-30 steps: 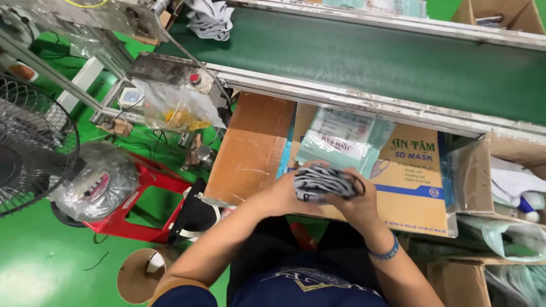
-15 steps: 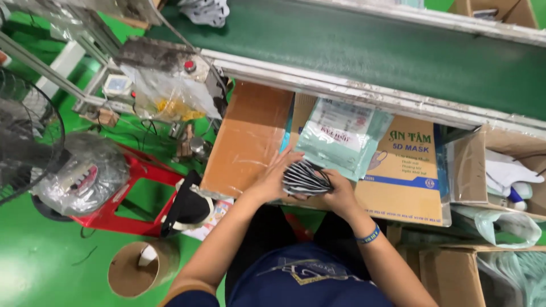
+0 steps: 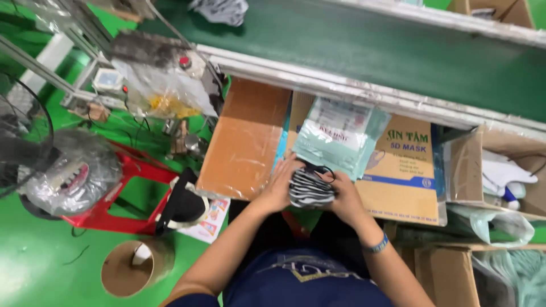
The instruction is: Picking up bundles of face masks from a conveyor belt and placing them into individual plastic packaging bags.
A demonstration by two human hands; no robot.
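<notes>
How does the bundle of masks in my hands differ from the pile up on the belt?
The striped mask stack is pressed between the left hand and right hand, squared into a tidy bundle; the mask pile lies loose and rumpled. The stack is in full view over the cardboard boxes; the pile sits on the green conveyor belt, cut off by the frame edge. Both show a black-and-white pattern.

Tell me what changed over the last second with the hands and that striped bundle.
Little changed. Both hands, the left hand and the right hand, stay closed around the stack of black-and-white striped masks, now held a bit closer to the pale green packets on the cardboard box. Most of the apparent shift is the camera. The green conveyor belt, red stool and cardboard tube stayed put.
</notes>
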